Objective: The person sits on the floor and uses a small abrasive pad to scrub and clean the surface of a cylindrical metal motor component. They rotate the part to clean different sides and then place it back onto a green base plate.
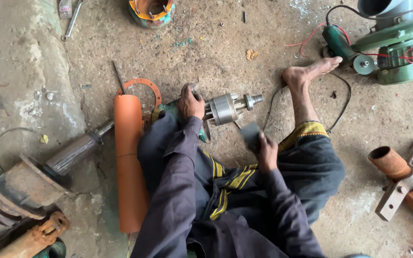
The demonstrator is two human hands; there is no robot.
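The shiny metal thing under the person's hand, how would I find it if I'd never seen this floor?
Start at the long orange pipe lying on the dirt floor. Just right of its top end, the left hand presses on a silvery motor part. It alone is shiny, with a stepped shaft pointing right; nearby pipes are rusty.

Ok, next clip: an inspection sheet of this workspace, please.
Surface: bare gritty concrete floor, dusty, stained.
Job's things: metal rotor lying on the floor; dark sheet, blurred.
Clutter: orange pipe, orange gasket, spanner, rusty pipes, green grinder, green machine.
Grippers: left hand grips the rotor; right hand holds the sheet.
Cables: black cable by the foot; red wires at the grinder.
Surroundings: rusty parts at left.
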